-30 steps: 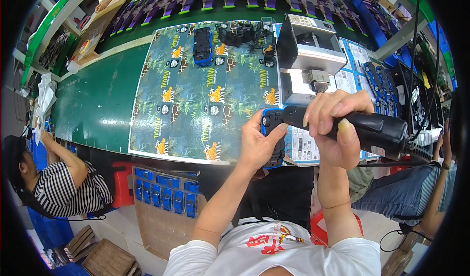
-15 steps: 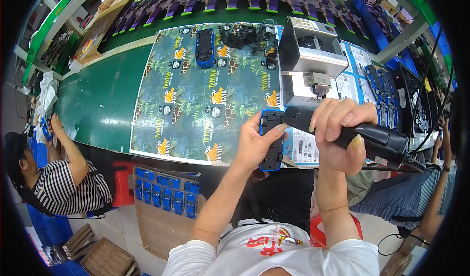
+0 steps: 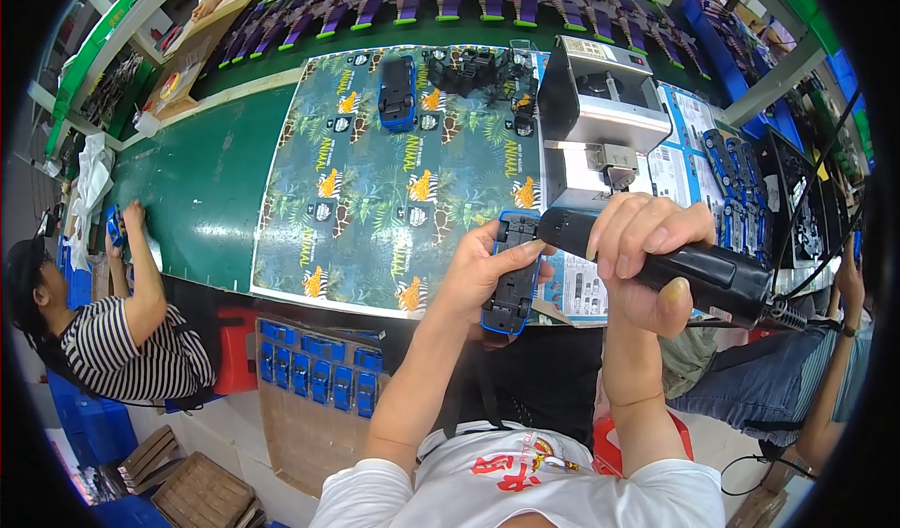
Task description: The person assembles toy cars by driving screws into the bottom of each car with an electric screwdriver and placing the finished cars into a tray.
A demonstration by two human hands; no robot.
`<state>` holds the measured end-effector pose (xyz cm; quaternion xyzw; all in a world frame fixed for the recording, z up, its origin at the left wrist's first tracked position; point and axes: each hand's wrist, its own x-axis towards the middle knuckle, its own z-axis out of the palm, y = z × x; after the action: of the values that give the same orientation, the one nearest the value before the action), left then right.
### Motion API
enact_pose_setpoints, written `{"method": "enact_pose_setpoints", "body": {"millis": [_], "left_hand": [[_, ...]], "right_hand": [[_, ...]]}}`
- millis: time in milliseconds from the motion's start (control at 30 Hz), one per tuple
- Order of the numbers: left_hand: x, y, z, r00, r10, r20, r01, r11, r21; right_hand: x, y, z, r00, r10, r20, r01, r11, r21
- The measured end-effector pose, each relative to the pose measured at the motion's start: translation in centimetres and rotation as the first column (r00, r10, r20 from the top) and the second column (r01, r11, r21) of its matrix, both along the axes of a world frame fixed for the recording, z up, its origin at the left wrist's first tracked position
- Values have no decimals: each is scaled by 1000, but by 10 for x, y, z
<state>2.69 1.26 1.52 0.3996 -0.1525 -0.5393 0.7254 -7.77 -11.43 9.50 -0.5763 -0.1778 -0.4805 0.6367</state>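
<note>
My left hand (image 3: 476,273) is closed around a blue toy car (image 3: 512,289), its black underside facing up and its lower end slanting left. My thumb lies across the chassis. In my right hand (image 3: 652,247) is a black electric screwdriver (image 3: 712,280), gripped around its body, with a coiled cord at its back end. The screwdriver's nose points left and reaches the car's upper right edge. Whether its bit touches a screw is hidden. The car is held just over the table's front edge.
On the patterned mat (image 3: 375,191) lie another upturned blue car (image 3: 397,92) and black plastic parts (image 3: 469,71). A metal screw feeder (image 3: 609,116) stands beyond my right hand. More blue cars (image 3: 736,186) sit at right; a cardboard tray (image 3: 314,434) holds several. A co-worker (image 3: 141,350) sits left.
The car's lower end has swung slightly left, so it now slants. My right hand and the screwdriver have shifted a little left with it. The co-worker at left has raised a blue piece.
</note>
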Motion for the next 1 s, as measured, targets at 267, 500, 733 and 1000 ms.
{"method": "enact_pose_setpoints", "body": {"millis": [267, 500, 733, 1000], "left_hand": [[2, 0, -3, 999, -29, -29, 28, 999, -14], [1, 0, -2, 1000, -8, -15, 8, 1000, -2], [2, 1, -3, 998, -36, -50, 36, 999, -3], [2, 3, -5, 999, -26, -33, 26, 1000, 14]], "right_hand": [[1, -3, 3, 1000, -18, 15, 19, 997, -73], [1, -1, 5, 1000, -23, 6, 24, 994, -105], [-4, 5, 9, 999, 46, 8, -46, 999, 28], [1, 2, 6, 999, -46, -16, 44, 993, -107]]}}
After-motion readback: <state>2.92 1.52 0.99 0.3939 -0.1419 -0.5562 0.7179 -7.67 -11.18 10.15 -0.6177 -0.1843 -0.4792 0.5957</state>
